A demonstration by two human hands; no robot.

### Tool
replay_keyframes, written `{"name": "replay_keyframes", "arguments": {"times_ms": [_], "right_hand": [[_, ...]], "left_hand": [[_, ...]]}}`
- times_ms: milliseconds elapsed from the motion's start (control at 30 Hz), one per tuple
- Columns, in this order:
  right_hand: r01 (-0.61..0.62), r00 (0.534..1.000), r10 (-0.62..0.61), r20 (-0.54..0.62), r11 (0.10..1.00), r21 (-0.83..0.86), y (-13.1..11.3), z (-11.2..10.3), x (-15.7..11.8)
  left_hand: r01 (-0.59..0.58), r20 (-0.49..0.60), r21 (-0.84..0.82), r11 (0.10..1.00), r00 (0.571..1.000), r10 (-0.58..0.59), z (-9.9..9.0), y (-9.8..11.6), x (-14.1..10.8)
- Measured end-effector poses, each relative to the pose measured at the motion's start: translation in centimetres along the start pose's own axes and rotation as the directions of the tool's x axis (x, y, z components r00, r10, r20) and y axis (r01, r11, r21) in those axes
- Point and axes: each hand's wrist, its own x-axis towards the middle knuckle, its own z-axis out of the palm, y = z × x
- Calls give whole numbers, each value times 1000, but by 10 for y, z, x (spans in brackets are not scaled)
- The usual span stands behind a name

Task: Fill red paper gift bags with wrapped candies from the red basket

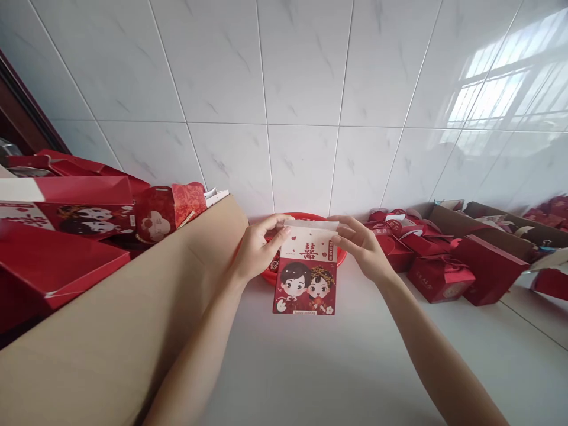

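A red and white paper box [306, 269] with two cartoon figures hangs upright between my hands at the centre. My left hand [264, 245] pinches its upper left corner between thumb and fingers. At the upper right corner my right hand [359, 242] grips it the same way. The top edge is white, and whether it stands open cannot be made out. Behind the box is a round red basket [343, 256], mostly hidden, with something dark red partly showing inside on the left.
On the left, a large cardboard box [177, 290] holds red boxes and bags [84, 236]. Several red gift boxes [439, 278] stand at the right, beside open cardboard boxes [492, 231]. A tiled wall [302, 71] rises behind the white surface [328, 367].
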Motion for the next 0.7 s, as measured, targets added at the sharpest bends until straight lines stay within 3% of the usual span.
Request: {"name": "replay_keyframes", "arguments": {"times_ms": [100,200,533,700], "right_hand": [[27,997,-26,75,1000,-8,-3,3,4],[49,996,-50,68,999,13,-1,5,5],[81,990,-79,-118,997,8,13,2,9],[106,985,-106,-137,994,-12,14,2,10]], "left_hand": [[14,-74,-38,999,997,-16,-2,-4,1],[8,-106,-54,998,994,-14,-3,-5,1],[65,6,-71,995,998,-65,-2,-2,0],[67,2,-82,994,998,-67,0,-4,1]]}}
